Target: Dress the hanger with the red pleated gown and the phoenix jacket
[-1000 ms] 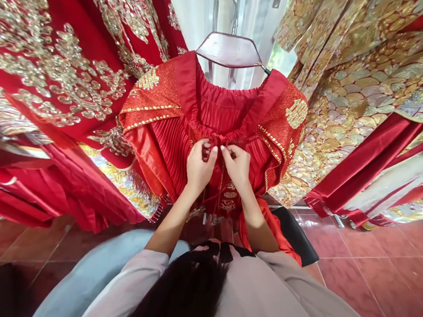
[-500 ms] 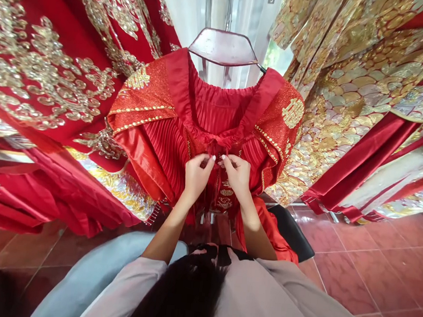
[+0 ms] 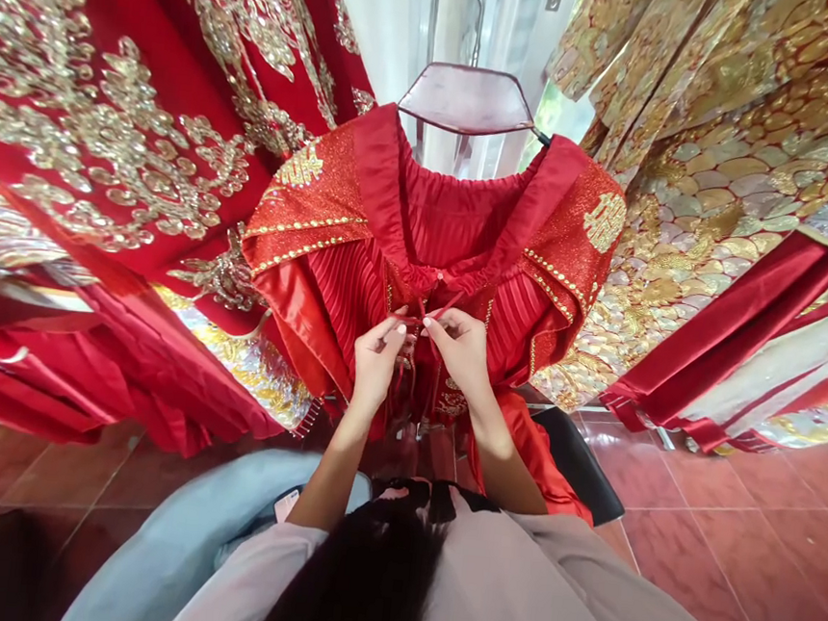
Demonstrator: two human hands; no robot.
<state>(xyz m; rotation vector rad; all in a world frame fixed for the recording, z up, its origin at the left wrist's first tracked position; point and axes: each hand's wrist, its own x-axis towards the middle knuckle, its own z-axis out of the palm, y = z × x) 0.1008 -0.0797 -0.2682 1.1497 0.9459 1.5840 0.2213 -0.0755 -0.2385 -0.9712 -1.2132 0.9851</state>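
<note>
A red pleated garment with gold-embroidered shoulders [image 3: 335,217] hangs on a dark hanger [image 3: 467,98] straight ahead. At its waist front, thin red ties [image 3: 429,309] run between my hands. My left hand [image 3: 376,360] pinches one tie between thumb and fingers. My right hand [image 3: 463,346] is closed on the other tie, close beside the left. Both hands rest against the pleated cloth, just under the gathered knot.
Red robes with heavy gold embroidery [image 3: 109,149] hang at the left, and gold scale-patterned robes [image 3: 717,163] at the right. A black seat edge [image 3: 579,460] shows under the garment. Red floor tiles [image 3: 728,531] lie at the lower right. A window [image 3: 446,23] is behind the hanger.
My hands have dropped slightly below the knot and drawn the red ties out between them. The view has shifted a little to the left.
</note>
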